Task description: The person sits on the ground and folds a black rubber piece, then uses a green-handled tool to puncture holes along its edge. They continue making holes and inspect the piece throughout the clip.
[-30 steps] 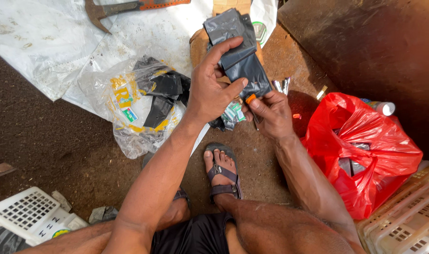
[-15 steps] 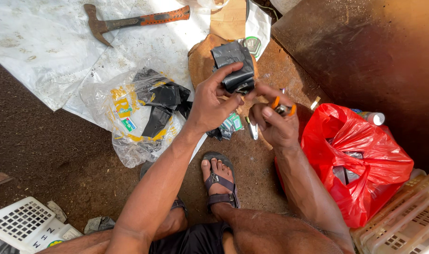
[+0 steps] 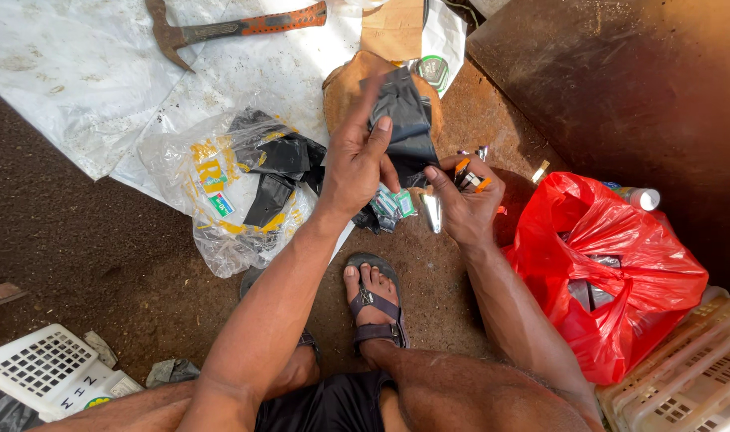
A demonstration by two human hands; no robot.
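Note:
My left hand (image 3: 355,164) grips a piece of dark grey sheet (image 3: 405,120) and holds it up over a round wooden block (image 3: 345,92). My right hand (image 3: 465,200) pinches the sheet's lower edge with the thumb and forefinger while also holding a small tool with an orange grip (image 3: 470,178). A few small green-and-white packets (image 3: 393,204) lie just under my left hand. My sandalled foot (image 3: 373,300) rests on the ground below both hands.
A clear plastic bag with black scraps (image 3: 221,188) lies to the left on a white sheet (image 3: 85,64). A hammer with an orange handle (image 3: 237,28) lies at the top. A red plastic bag (image 3: 605,264) and a white crate (image 3: 685,376) sit at right; a white grille (image 3: 41,368) sits bottom left.
The dark sheet has turned and dropped lower between my hands. My right hand moved up from beside it and now pinches its lower edge. The view has shifted downward slightly.

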